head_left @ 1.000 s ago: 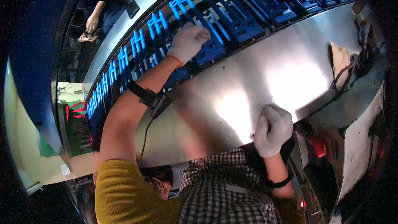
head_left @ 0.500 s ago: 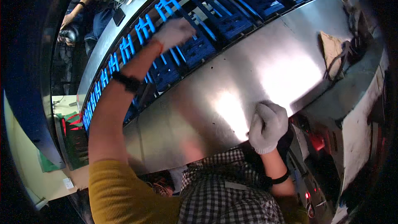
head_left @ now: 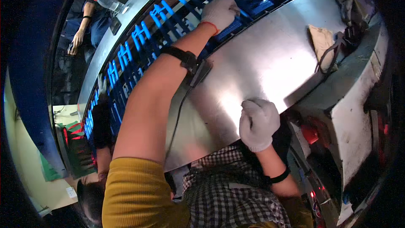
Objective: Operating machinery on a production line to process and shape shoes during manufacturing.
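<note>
My left hand [head_left: 220, 10], in a white glove, reaches over a row of blue-lit slatted parts [head_left: 160, 12]. Its fingers are curled down by a blue strip; whatever they may hold is hidden. My right hand [head_left: 259, 123], also gloved in white, is closed above the near edge of the shiny metal ledge [head_left: 249, 63]. Nothing can be made out inside its curled fingers. Beside my left wrist, below the black wristband [head_left: 182, 58], is a dark flat device [head_left: 201, 72] with a thin black cable trailing toward me.
Another person's gloved hand [head_left: 102, 83] is at the left part of the row. Across from me, a person's bare hand [head_left: 77, 42] hangs near a clear bottle [head_left: 110, 3] and a dark phone-like slab [head_left: 115, 26]. Brown cardboard [head_left: 321, 44] and dark cables [head_left: 337, 48] lie at right.
My left hand has moved right and farther away along the row. My right hand shifted slightly left, still closed. A gloved hand and dark sleeve have appeared at the left; the cabled device is now visible.
</note>
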`<state>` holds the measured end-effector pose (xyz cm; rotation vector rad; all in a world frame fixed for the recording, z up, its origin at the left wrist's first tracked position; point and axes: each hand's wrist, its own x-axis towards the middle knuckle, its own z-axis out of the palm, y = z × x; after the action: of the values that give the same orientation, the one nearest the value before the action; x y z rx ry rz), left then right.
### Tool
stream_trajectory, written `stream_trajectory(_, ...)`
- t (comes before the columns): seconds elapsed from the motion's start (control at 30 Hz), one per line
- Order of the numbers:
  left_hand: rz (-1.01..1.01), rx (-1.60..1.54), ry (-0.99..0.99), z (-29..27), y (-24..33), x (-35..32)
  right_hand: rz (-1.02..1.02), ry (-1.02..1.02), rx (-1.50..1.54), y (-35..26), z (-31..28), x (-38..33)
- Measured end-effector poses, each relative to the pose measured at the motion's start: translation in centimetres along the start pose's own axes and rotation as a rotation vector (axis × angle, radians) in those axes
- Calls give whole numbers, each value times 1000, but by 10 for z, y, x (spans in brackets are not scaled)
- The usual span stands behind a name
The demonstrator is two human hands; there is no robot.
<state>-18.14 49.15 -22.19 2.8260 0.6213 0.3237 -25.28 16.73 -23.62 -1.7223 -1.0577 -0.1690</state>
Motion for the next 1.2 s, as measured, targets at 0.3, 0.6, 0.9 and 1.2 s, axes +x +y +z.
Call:
stream_trajectory(0.3, -21, -215, -77, -1, 9, -27, -18, -65, -53, 2, 0, 3)
stream_trajectory(0.6, 0, -345, -164, -5, -7, -68, -20, -156, -49, 1, -13, 2)
stream_trajectory(0.9, 175, -99, -66, -5, 16, -18, -14, -105, -72, -11, -7, 7)
stream_trajectory(1.2, 160, -123, -72, -8, 14, -3, -6, -66, -99, -19, -3, 14)
